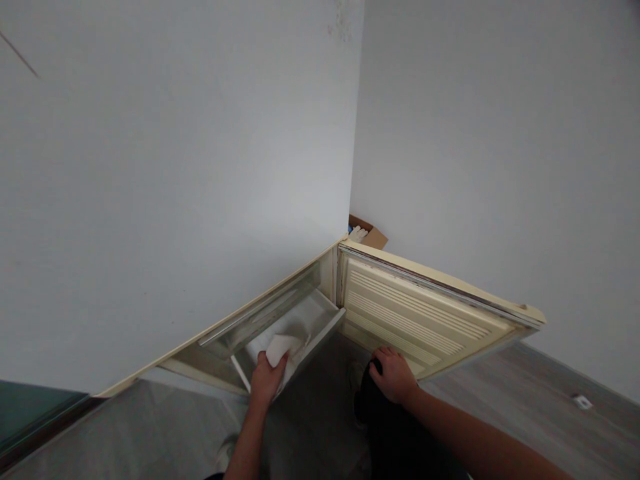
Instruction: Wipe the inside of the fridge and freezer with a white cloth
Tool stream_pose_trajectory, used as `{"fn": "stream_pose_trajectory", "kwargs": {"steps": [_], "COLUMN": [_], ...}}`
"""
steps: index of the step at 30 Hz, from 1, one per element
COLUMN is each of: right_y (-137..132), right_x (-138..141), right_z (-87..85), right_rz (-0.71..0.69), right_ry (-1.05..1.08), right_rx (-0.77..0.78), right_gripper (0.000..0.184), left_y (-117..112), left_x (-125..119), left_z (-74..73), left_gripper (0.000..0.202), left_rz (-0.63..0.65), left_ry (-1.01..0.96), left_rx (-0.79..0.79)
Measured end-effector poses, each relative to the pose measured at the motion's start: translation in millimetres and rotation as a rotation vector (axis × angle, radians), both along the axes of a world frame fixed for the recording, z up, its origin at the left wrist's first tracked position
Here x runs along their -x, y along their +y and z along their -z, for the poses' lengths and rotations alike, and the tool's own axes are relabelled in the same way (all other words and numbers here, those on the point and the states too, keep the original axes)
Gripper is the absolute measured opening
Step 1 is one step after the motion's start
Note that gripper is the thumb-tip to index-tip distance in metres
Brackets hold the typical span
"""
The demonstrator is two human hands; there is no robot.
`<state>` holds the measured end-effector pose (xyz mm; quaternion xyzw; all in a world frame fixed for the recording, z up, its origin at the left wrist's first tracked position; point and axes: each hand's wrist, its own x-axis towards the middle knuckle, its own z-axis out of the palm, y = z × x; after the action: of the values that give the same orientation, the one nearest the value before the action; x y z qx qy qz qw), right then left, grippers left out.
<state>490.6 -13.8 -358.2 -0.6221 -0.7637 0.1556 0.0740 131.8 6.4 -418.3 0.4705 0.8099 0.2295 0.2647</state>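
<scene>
My left hand grips a white cloth, perhaps paper, with the thumb on top of it. It reaches over the front edge of a pale drawer that is pulled out of a low cream freezer cabinet. The cloth is inside the drawer, close to its front wall; whether it touches the bottom cannot be made out. My right hand rests on my dark-clothed knee, fingers curved over it, with nothing visible in them. Beside it stands the ribbed inner side of the open cream door.
Behind the door hinge sits an open cardboard box with white gloves inside. A small white object lies on the wooden floor at right. Pale walls meet in the corner. A dark green panel is at the left edge.
</scene>
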Motion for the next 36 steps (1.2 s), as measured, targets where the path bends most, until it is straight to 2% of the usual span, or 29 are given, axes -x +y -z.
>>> {"fn": "stream_pose_trajectory", "kwargs": {"steps": [3, 5, 9, 13, 16, 21, 26, 28, 31, 33, 36], "right_y": [0, 0, 0, 1, 2, 2, -5, -9, -15, -17, -19], "right_x": [0, 0, -2, -7, -11, -9, 11, 24, 46, 60, 75], "right_z": [0.6, 1.1, 1.9, 3.2, 5.1, 6.1, 0.4, -1.6, -2.9, -2.8, -2.1], "right_rz": [0.008, 0.005, -0.002, -0.016, -0.029, -0.049, -0.101, -0.129, -0.196, -0.238, -0.258], "right_ry": [-0.007, -0.009, 0.011, 0.03, 0.046, 0.02, -0.043, -0.045, -0.012, 0.002, -0.021], "right_rx": [0.002, 0.001, -0.005, -0.007, -0.006, 0.01, -0.005, -0.012, -0.014, -0.014, -0.005], "right_gripper": [0.022, 0.023, 0.024, 0.023, 0.024, 0.027, 0.028, 0.032, 0.05, 0.059, 0.051], "left_y": [2, 2, 0, -3, -3, -5, -10, -13, -21, -27, -32], "left_x": [4, 6, 6, 9, 13, 12, -6, -20, -52, -76, -103], "left_z": [3.4, 3.5, -0.1, -3.7, -4.2, -9.8, -31.9, -40.7, -44.7, -40.2, -28.9], "left_gripper": [0.046, 0.046, 0.06, 0.054, 0.053, 0.051, 0.043, 0.04, 0.037, 0.038, 0.043], "left_rz": [0.001, -0.02, -0.163, -0.313, -0.331, -0.26, -0.192, -0.133, 0.016, 0.156, 0.302], "left_ry": [-0.039, -0.075, -0.174, -0.315, -0.455, -0.682, -0.917, -1.005, -1.102, -1.137, -1.148], "left_rx": [-0.097, -0.16, -0.269, -0.398, -0.457, -0.448, -0.453, -0.46, -0.406, -0.318, -0.181]}}
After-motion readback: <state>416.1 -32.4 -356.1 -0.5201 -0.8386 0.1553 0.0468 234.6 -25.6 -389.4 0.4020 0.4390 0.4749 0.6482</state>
